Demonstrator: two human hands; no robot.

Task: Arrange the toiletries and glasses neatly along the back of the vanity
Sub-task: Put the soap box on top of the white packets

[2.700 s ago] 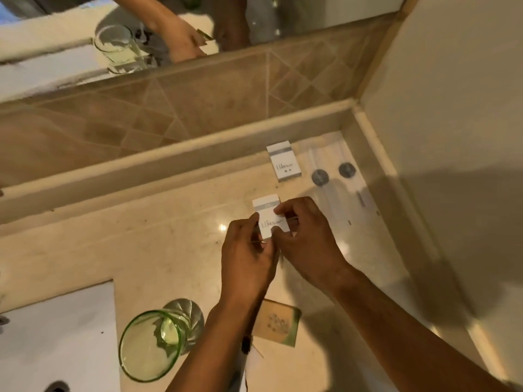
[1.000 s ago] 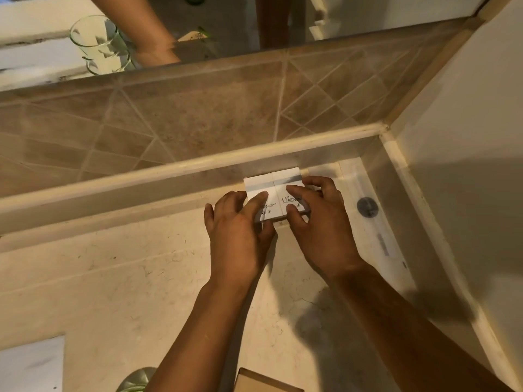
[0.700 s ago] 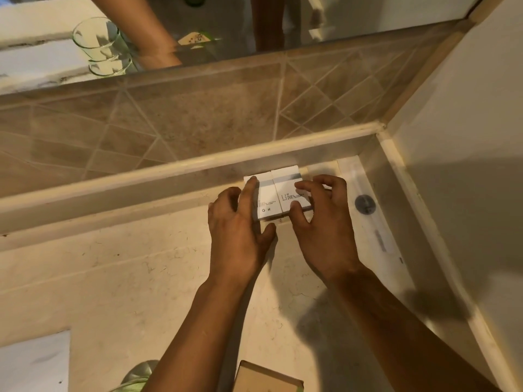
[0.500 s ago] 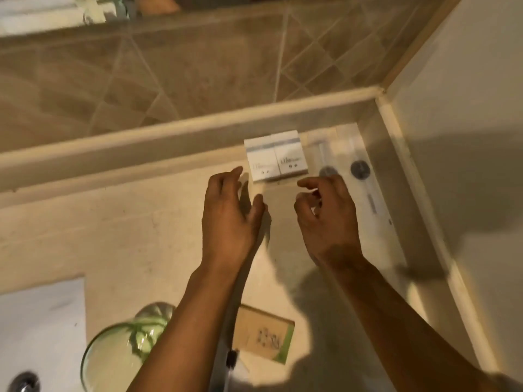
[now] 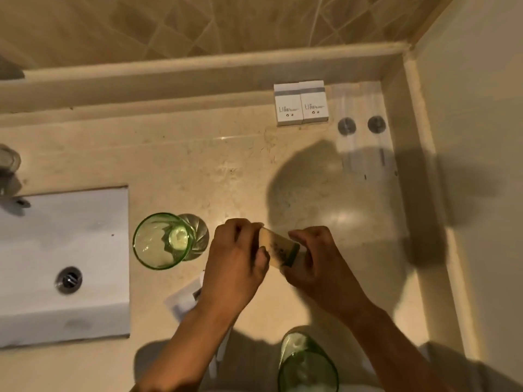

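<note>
- Two white boxes (image 5: 300,103) now sit paired at the back, well beyond both hands; released
- Left hand (image 5: 236,261) and right hand (image 5: 319,261) together grasp a tan packet (image 5: 278,247); likely next to go back

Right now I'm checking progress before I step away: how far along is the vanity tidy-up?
Done: two white boxes sit side by side at the back ledge. In hand: both hands, left hand and right hand, hold a tan packet. Left: two green glasses stand out front.
</note>
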